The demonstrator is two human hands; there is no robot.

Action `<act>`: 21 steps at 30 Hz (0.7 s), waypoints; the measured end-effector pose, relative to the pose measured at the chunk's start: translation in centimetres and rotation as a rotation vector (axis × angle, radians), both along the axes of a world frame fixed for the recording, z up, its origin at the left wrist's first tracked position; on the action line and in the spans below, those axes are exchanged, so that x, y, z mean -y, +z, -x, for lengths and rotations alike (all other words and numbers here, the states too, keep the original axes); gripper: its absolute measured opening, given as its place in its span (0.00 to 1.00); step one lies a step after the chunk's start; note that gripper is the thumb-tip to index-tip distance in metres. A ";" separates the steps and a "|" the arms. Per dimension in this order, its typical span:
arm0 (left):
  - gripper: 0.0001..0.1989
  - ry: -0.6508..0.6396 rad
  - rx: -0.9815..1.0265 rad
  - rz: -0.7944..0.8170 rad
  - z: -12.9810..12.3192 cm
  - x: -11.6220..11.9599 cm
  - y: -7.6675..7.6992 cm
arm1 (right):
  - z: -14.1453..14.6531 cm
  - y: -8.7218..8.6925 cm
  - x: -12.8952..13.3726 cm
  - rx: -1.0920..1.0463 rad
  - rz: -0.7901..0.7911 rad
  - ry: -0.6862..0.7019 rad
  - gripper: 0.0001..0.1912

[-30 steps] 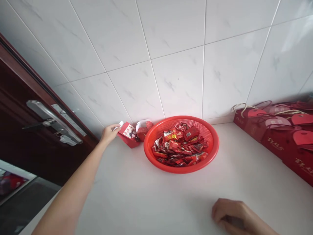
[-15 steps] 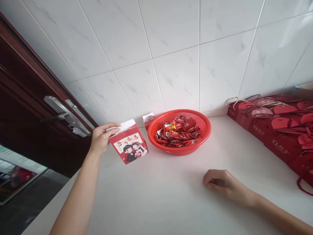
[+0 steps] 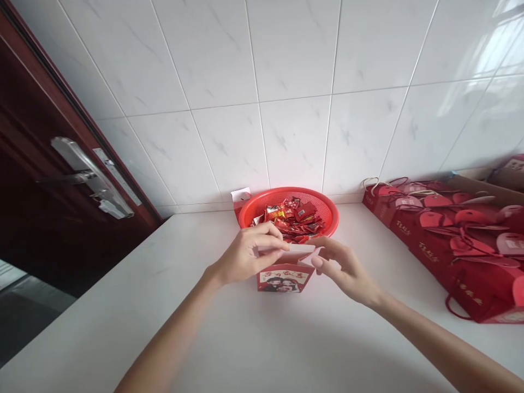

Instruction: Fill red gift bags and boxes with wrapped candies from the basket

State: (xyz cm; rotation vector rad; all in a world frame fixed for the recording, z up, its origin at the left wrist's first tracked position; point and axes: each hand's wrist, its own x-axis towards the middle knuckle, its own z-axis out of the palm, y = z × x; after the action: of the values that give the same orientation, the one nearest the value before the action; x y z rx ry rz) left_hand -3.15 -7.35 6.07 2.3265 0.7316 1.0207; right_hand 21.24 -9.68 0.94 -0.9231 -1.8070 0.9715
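A small red gift box (image 3: 284, 279) with a cartoon couple on its front stands upright on the white tabletop, its white-lined top flaps raised. My left hand (image 3: 249, 252) pinches the flap on the box's left side between thumb and fingers. On the other side, my right hand (image 3: 344, 268) has thumb and fingers around the right flap. Just behind the box sits a red plastic basket (image 3: 333, 214) holding many red-wrapped candies (image 3: 301, 212); its front rim is partly hidden by my hands and the box.
Several red gift bags and boxes (image 3: 434, 240) with rope handles line the right side. Another red-and-white box (image 3: 239, 201) stands behind the basket's left edge. Beyond the white table (image 3: 172, 256) are a tiled wall (image 3: 295, 131) and a dark red door (image 3: 36, 164) with a metal handle.
The gift box has moved from the left to in front of the basket and now stands upright. My right hand has come from the table to its right flap. The view has shifted slightly.
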 end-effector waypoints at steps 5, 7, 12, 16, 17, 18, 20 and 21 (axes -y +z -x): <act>0.09 0.030 -0.017 0.200 0.5 -0.2 -1.4 | 2.2 0.2 -0.9 0.012 0.002 -0.041 0.23; 0.10 0.054 -0.023 0.335 1.1 -0.7 -1.6 | 2.7 -0.3 -1.4 -0.003 0.037 -0.018 0.25; 0.14 -0.009 -0.001 0.710 2.1 -1.8 -2.0 | 2.7 -0.5 -2.5 0.033 0.077 0.074 0.28; 0.15 -0.042 0.027 0.798 2.1 -2.0 -2.3 | 1.4 1.5 -4.4 0.053 -0.022 0.073 0.26; 0.15 -0.041 0.035 0.817 2.1 -2.0 -2.4 | 1.0 2.1 -5.2 0.032 -0.047 0.026 0.26; 0.16 -0.038 0.045 0.828 2.0 -2.0 -2.4 | 0.6 2.6 -6.1 0.007 -0.071 -0.040 0.26; 0.16 -0.036 0.070 0.809 2.1 -1.9 -2.3 | 0.1 3.3 -8.3 -0.022 -0.104 -0.159 0.24; 0.16 -0.048 0.078 0.781 2.1 -1.9 -2.2 | -0.1 3.5 -9.4 -0.009 -0.121 -0.190 0.23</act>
State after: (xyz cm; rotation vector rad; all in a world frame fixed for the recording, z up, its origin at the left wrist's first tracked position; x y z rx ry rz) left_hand -5.23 -5.43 3.86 1.6097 0.8462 0.6339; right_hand 21.31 -0.30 4.42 -0.9928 -1.7152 0.7381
